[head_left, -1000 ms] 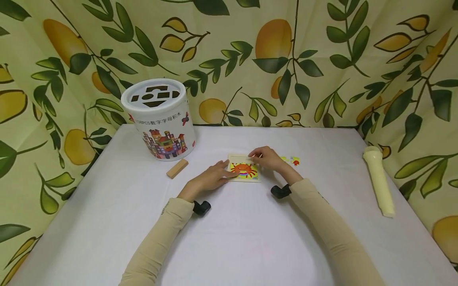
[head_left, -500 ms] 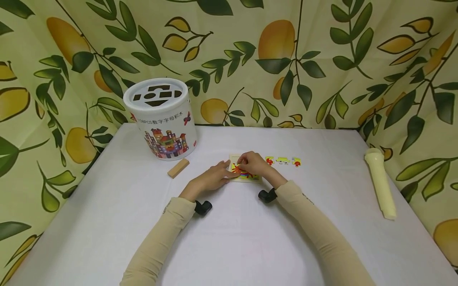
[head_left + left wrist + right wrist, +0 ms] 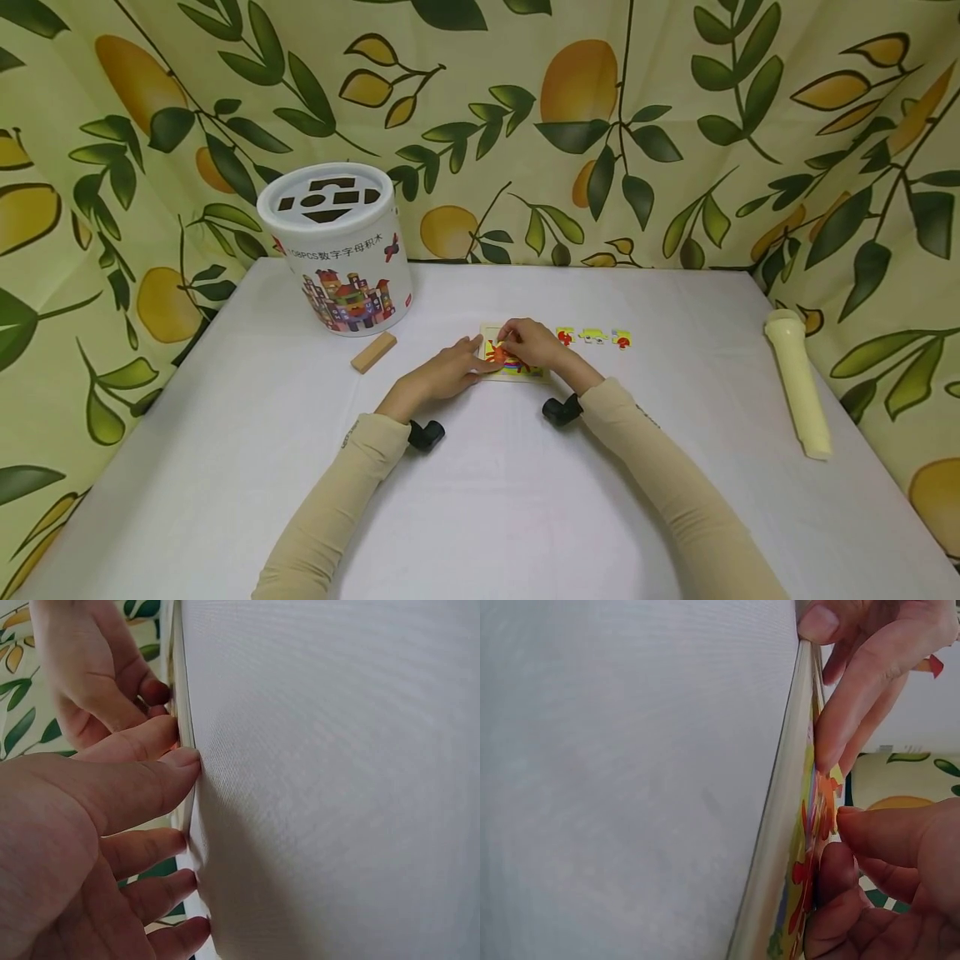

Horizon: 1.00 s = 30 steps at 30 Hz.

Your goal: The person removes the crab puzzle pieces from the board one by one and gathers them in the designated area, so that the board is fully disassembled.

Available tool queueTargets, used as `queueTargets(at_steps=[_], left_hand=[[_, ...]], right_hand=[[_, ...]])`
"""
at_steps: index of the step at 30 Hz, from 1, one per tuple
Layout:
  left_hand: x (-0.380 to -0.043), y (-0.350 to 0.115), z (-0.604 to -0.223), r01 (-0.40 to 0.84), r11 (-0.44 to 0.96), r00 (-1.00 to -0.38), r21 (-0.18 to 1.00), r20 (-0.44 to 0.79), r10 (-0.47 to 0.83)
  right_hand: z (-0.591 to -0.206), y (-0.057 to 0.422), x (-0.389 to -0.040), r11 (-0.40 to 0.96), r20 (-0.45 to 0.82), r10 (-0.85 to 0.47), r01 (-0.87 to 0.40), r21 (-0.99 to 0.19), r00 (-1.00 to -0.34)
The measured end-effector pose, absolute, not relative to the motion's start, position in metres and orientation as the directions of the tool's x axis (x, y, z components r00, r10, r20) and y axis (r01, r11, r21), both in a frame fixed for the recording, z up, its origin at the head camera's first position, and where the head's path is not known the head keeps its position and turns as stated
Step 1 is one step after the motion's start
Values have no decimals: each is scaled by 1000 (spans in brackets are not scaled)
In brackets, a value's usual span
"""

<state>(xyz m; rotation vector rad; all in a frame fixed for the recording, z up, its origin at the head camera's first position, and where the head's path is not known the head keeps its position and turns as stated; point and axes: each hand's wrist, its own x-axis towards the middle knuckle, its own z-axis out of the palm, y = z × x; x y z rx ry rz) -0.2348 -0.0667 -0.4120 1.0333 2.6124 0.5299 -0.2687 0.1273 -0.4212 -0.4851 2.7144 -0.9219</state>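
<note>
A small square crab jigsaw [image 3: 517, 367] in a pale wooden frame [image 3: 491, 377] lies flat on the white table. My left hand [image 3: 446, 369] rests at its left side. One finger extends onto the picture, while the thumb [image 3: 180, 765] touches near the frame's edge and the other fingers spread beside it. Over the upper middle of the jigsaw, my right hand [image 3: 536, 343] pinches a small orange-and-yellow puzzle piece [image 3: 827, 796] between curled thumb and fingers. The hand hides much of the picture in the head view.
Three loose puzzle pieces [image 3: 593, 337] lie in a row right of the frame. A white block bucket [image 3: 345, 250] stands back left, with a wooden block [image 3: 373, 352] before it. A cream-coloured stick [image 3: 797, 383] lies far right. A patterned curtain [image 3: 480, 125] backs the table.
My right hand moved left and slightly down from the frame's upper right edge onto the picture, uncovering loose pieces on the right. Since half a second ago it has hardly moved. My left hand stays put.
</note>
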Motion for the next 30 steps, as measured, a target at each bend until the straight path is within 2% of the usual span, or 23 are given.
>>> queueTargets(at_steps=[12,21,30], left_hand=[[-234,-67,-412,591,677,-704,439,-128,698],[-235,-66,-411,592,679,-706,435,-127,697],[-234,-66,-411,588,673,-702,450,-130,700]], right_hand=[[-424,127,-265,775,-35,-346,-264,-575,-938],[-423,125,-264,736,-48,-337,-231,-636,-940],[-427,127,-266,690,-1,-331,-242,-682,-944]])
